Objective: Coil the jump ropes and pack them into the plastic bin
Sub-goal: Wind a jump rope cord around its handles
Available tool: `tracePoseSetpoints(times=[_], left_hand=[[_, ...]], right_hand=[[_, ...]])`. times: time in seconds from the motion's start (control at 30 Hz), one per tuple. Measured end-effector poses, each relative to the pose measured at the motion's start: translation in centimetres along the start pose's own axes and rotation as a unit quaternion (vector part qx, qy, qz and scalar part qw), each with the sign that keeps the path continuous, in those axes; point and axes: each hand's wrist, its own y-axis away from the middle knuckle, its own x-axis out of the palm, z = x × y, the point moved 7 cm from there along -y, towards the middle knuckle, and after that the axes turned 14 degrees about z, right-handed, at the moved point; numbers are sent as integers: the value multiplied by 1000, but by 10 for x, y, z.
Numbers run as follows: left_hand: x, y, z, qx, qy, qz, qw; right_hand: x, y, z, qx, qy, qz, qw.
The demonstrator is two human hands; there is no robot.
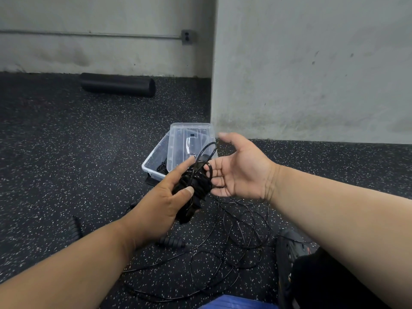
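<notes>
Rope-winding is the step in hand, by the look of it: the left hand grips a bundle of black jump rope wound round its handles, thumb pressed across the coils and forefinger laid along them, probably so the turns cannot slip loose. Just beside the bundle on its right, the right hand is spread wide, palm turned toward the coils, fingers only slightly bent; a thin loop of cord runs across its fingertips, as though it were guiding the next turn, without pinching it.

Beyond the bundle sits the clear plastic bin, its lid propped up at the far side, with something dark already inside. Below the bundle, slack cord sprawls in loose loops over the speckled floor, with another ribbed handle lying among it.
</notes>
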Motion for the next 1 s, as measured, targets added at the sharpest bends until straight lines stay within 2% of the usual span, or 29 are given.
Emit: tracePoseSetpoints(times=[0.1, 0.23, 0.43, 0.6, 0.73, 0.87, 1.0], left_hand=[[0, 0, -1, -4, 1, 7, 1000], [0, 0, 5, -13, -7, 11, 1000], [-2, 2, 4, 9, 5, 0, 1000], [-3, 4, 1, 22, -16, -30, 999], [-2, 4, -2, 23, -23, -26, 999], [2, 1, -2, 15, -25, -5, 1000], [1, 2, -5, 20, -29, -17, 999]], right_hand=[[-1, 0, 1, 8, 28, 8, 1000], [-1, -3, -1, 17, 47, -26, 998], [-1, -3, 2, -13, 81, -58, 995], [2, -2, 12, -92, 199, -115, 969], [3, 4, 21, -121, 321, -161, 925], [5, 8, 26, -113, 406, -152, 894], [6, 12, 32, -106, 400, -125, 902]])
